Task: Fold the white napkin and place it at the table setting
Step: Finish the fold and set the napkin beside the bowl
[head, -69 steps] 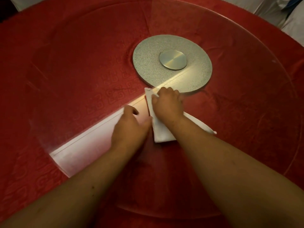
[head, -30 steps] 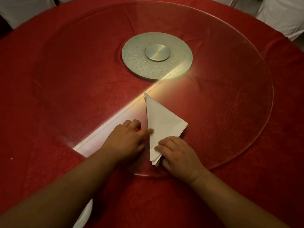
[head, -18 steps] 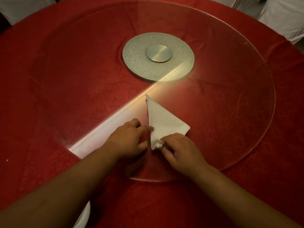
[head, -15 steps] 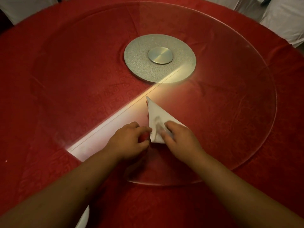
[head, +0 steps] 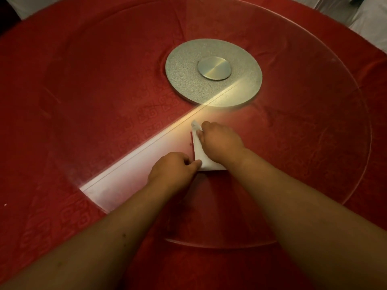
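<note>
The white napkin lies as a narrow folded wedge on the round glass turntable, its tip pointing away from me. My right hand rests palm down on the napkin's right half and covers most of it, fingers near the tip. My left hand pinches the near left corner of the napkin between thumb and fingers. Only a thin strip of cloth shows between the two hands.
A grey speckled disc with a metal hub sits at the turntable's centre. A bright reflected band crosses the glass. The red tablecloth covers the round table. White-covered chairs stand behind.
My right hand folded the napkin's near corner up and slid forward over the cloth toward its tip. The broad triangle has become a narrow wedge. My left hand stayed at the near left corner.
</note>
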Motion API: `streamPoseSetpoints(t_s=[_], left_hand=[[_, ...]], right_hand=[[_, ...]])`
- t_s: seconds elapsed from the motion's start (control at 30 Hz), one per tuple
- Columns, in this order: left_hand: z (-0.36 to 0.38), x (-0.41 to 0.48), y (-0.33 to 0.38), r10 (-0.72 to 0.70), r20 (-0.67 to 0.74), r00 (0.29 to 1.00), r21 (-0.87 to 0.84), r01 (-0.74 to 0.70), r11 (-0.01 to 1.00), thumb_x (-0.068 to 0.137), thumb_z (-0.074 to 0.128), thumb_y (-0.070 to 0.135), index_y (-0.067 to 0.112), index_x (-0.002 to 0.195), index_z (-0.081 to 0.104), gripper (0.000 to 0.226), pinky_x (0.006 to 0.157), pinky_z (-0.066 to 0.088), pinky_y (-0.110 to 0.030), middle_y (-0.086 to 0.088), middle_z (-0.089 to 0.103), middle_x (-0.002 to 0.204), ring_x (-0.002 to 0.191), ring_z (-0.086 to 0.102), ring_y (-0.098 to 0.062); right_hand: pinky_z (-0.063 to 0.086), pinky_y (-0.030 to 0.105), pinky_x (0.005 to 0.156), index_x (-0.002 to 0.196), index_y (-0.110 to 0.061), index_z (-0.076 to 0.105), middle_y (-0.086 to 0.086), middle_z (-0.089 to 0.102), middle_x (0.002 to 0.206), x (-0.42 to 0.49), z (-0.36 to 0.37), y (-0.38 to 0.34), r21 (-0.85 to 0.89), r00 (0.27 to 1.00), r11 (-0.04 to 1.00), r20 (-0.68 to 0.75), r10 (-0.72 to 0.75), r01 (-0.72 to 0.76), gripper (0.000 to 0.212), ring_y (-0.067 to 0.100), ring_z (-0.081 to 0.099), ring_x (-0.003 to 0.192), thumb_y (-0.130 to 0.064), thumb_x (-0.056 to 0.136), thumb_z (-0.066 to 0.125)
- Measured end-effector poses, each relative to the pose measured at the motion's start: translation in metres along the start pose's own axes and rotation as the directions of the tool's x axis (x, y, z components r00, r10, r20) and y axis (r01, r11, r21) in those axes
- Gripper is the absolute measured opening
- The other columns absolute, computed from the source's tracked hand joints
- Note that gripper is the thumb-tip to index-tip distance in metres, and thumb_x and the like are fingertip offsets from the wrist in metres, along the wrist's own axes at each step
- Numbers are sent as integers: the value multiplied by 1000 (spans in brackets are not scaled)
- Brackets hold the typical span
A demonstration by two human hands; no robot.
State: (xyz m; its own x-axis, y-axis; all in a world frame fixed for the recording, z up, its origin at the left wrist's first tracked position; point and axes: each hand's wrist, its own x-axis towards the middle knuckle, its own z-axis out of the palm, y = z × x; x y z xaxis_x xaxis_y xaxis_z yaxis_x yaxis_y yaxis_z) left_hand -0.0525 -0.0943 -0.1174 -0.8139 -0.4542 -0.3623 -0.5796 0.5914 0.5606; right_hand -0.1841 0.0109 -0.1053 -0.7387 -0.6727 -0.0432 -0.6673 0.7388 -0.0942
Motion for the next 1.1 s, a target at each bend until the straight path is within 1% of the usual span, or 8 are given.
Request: streamPoseSetpoints(t_s=[0.2,0.3,0.4,0.53,0.63,0.73,0.83,1.1], left_hand=[[3,1,4,-28,-51,998,80,32,996,85,57,65,29,77,66,37,66,56,-34,10,69,73,71,65,-13],[1,-2,1,-51,-101,994,-34,47,998,80,57,69,35,98,59,38,72,56,-37,11,70,86,81,67,-14],[-13,0,-8,-35,-305,952,-208,-31,978,79,57,72,32,124,50,61,69,48,-34,9,66,104,85,65,-13],[-33,7,-33,233,-425,875,119,-201,972,96,52,60,18,137,54,59,84,51,-46,-11,60,127,109,61,-29],[-32,5,-44,362,-358,861,352,-235,906,103,40,53,21,139,59,52,94,47,-54,-13,60,136,121,54,-37],[-22,5,-54,396,-222,891,428,-276,861,107,30,47,22,152,51,55,117,33,-56,-12,47,159,145,40,-34],[-16,9,-65,364,-172,915,435,-261,862,108,21,46,21,159,40,60,126,16,-54,-7,33,168,156,24,-28],[-9,6,-62,342,-184,922,415,-242,877,111,27,44,16,160,37,57,127,14,-54,-6,31,170,157,21,-27]], right_hand=[[43,44,76,102,-8,57,14,64,98,-9,21,-8,-49,967,978,-169,191,-202,41,34,60,91,-47,100,45],[43,43,76,98,-8,59,14,65,95,-11,23,-11,-31,951,967,-190,243,-253,42,34,59,90,-48,99,45],[43,45,80,97,-9,60,14,66,96,-11,21,-18,74,985,994,-149,92,-81,44,36,58,92,-47,100,38],[42,48,81,93,-9,64,12,64,91,-25,21,-44,23,950,970,-210,-232,242,42,34,57,90,-41,97,35],[35,52,107,116,-8,62,13,63,118,-32,27,-64,107,973,991,-223,-52,78,44,36,53,121,-37,100,34],[14,59,121,149,-10,41,12,42,156,-38,37,-74,106,990,993,-123,73,-60,60,36,22,151,-42,102,22],[6,59,123,157,-11,26,10,28,165,-39,43,-50,80,986,986,-65,151,-145,66,37,11,154,-47,103,16],[5,59,123,160,-9,15,10,15,168,-53,33,6,35,947,949,-59,315,-314,63,36,2,155,-42,107,23]])
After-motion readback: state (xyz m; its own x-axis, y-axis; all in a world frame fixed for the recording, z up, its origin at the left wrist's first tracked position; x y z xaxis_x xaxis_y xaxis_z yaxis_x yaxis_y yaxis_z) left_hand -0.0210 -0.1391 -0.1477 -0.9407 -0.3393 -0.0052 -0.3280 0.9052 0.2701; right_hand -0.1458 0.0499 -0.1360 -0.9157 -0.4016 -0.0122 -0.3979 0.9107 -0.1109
